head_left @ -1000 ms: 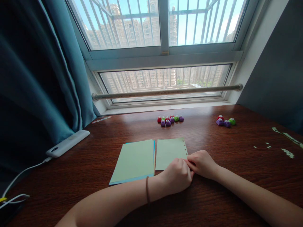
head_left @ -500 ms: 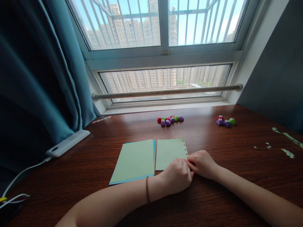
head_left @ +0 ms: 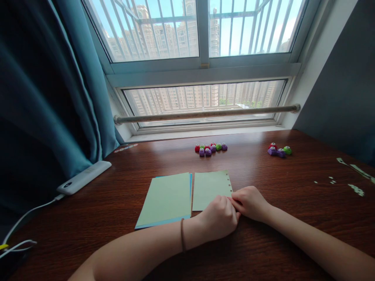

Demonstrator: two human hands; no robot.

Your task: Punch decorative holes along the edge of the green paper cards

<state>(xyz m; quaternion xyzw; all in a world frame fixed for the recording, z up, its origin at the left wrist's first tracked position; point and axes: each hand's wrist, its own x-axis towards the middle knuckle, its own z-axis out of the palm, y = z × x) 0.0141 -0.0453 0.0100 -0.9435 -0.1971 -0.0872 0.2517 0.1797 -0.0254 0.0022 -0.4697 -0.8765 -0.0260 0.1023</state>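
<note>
A pale green sheet of paper (head_left: 209,187) lies on the table with a column of small punched shapes along its right edge. My left hand (head_left: 221,218), with a brown band at the wrist, is closed like a fist over the sheet's lower right corner. Against that same edge, my right hand (head_left: 251,203) is closed too, its fingertips touching the left hand. Whatever the fingers hold is hidden between them. Left of this sheet rests a stack of pale green and blue paper (head_left: 166,199).
Several small red, green and purple craft punches (head_left: 208,151) stand near the window, with another group (head_left: 279,151) to their right. Paper bits (head_left: 356,190) and strips (head_left: 361,170) lie far right. A white power strip (head_left: 84,177) with a cable sits by the curtain (head_left: 96,97).
</note>
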